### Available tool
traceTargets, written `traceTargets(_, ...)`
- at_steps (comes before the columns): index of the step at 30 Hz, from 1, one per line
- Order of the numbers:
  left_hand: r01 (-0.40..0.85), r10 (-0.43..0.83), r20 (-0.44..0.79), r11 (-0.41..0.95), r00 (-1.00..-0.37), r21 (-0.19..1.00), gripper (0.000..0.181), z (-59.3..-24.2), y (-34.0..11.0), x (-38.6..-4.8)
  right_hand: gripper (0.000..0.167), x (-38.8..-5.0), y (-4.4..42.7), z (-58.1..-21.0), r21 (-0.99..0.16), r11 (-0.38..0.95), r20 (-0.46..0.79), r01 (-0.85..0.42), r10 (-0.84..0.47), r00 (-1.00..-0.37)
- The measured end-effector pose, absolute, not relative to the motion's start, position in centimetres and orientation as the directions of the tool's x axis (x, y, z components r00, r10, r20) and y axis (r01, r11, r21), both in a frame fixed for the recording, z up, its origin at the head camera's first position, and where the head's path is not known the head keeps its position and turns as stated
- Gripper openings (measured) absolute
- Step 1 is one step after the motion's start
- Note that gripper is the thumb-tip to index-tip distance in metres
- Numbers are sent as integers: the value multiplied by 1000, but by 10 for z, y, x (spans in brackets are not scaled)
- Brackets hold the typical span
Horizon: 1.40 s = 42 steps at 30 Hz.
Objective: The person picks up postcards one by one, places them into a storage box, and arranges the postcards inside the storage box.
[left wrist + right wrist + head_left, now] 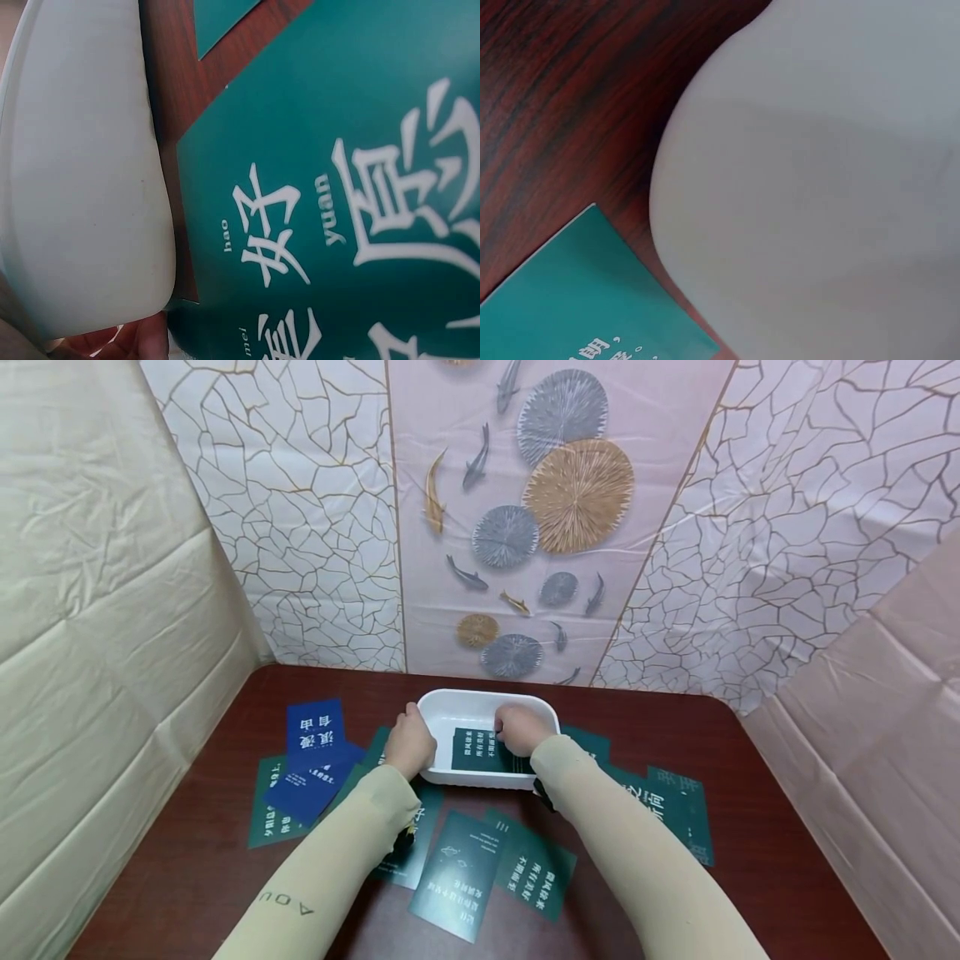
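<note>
A white plastic tub sits near the back middle of the table. My left hand grips its left end; in the left wrist view, fingers curl under the tub's end. Inside the tub lies a dark green card with white characters. Over the card's right part is my right hand, fingers curled down toward it. The fingertips are hidden, so whether they pinch the card is unclear. Only the tub's outer wall and a green card beside it show in the right wrist view.
Several green cards lie around the tub, including one in front and one overlapping it. Blue cards rest at the left, partly over a green one. More green cards lie right. Patterned cloth hangs behind the table.
</note>
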<state>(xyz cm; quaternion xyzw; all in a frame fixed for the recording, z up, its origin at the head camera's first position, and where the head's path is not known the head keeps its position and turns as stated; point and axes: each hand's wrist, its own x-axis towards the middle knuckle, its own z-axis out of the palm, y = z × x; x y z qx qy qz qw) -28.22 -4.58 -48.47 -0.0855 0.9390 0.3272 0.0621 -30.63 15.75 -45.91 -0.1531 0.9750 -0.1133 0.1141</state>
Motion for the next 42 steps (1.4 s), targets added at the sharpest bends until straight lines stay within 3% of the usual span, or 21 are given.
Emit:
traceTargets(21,-184,-112,-155,775,-982,605,73,-481,-44,-280,6,-307,160,-464,-298,931,-205,-211,-279,-938)
traceTargets(30,-182,-109,-156,775,-982,605,72,-483,-44,-282,10,-308,160,-466,-292,917,-197,-271,-335,-921)
traceTargets(42,-172,-104,-144,771,-984,614,70,-483,-46,-279,11,-304,154,-465,-297,928,-271,-225,-308,-912)
